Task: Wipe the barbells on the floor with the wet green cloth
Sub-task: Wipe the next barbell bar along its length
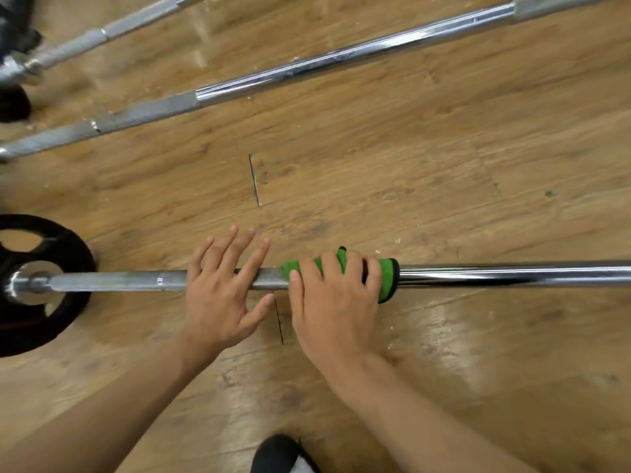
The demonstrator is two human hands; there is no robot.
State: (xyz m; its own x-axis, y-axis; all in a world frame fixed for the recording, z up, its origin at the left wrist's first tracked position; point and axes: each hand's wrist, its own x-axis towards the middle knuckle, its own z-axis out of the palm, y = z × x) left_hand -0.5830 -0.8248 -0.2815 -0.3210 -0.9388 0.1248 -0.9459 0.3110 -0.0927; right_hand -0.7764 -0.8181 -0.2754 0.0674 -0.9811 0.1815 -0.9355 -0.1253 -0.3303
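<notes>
A steel barbell [495, 275] lies across the wooden floor from left to right, close to me. My right hand [336, 302] is closed around its shaft with the green cloth [386, 279] wrapped between palm and bar. My left hand [222, 288] rests flat on the knurled part just left of the cloth, fingers spread. Two more barbells, a middle barbell [307, 68] and a far barbell [112, 27], lie farther away, slanting up to the right.
A black weight plate [41, 322] sits on the near barbell's left end. Dark plates [13, 100] show at the far left edge. A black shoe [278, 454] is at the bottom. Bare wooden floor [375, 186] lies between the bars.
</notes>
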